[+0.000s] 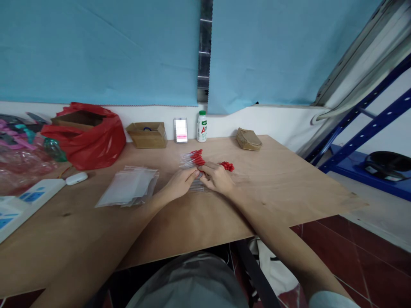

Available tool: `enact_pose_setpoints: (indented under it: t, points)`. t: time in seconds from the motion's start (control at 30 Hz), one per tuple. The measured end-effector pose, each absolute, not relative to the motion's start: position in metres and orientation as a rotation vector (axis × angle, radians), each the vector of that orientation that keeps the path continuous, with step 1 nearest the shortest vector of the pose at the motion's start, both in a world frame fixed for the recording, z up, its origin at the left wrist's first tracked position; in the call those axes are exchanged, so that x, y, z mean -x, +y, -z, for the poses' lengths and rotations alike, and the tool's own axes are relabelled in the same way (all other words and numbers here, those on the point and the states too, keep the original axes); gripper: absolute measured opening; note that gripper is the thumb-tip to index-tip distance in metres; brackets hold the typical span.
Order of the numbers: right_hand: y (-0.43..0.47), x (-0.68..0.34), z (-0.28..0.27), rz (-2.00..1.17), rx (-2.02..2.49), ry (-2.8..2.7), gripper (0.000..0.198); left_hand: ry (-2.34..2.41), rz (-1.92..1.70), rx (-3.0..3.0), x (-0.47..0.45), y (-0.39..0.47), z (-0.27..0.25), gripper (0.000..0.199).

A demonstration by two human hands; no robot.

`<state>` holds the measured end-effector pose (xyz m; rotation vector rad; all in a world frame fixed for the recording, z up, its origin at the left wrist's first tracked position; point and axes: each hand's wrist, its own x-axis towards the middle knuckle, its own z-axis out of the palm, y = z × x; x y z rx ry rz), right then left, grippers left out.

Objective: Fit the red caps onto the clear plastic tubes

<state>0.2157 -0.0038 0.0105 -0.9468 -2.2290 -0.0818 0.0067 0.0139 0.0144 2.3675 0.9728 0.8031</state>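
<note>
Near the middle of the table, my left hand [182, 183] and my right hand [218, 177] meet at the fingertips. Both are closed in a pinch, and whatever is between the fingers is too small and covered to make out. Just beyond them lies a bunch of thin clear tubes with red ends [197, 157], the red ends pointing right. Under and between the hands, clear tubes [197, 185] without visible red ends lie side by side. A small heap of red caps [227, 166] sits right beside my right hand.
Clear plastic bags [128, 188] lie left of my hands. Along the wall stand a red bag [96, 145], an open cardboard box [147, 137], a phone [181, 130], a white bottle [202, 127] and a brown packet [249, 139]. A power strip [35, 199] lies at left.
</note>
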Motion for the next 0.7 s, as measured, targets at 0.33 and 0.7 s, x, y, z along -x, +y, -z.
enact_pose_setpoints:
  t: [0.33, 0.7]
  points:
    - [0.000, -0.219, -0.009, -0.246, 1.047, -1.975, 0.018, 1.286, -0.856, -2.495, -0.007, 0.007, -0.018, 0.018]
    - [-0.005, -0.212, -0.014, -0.315, 1.048, -1.932, 0.009, 1.250, -0.734, -2.665, -0.007, 0.003, -0.018, 0.033]
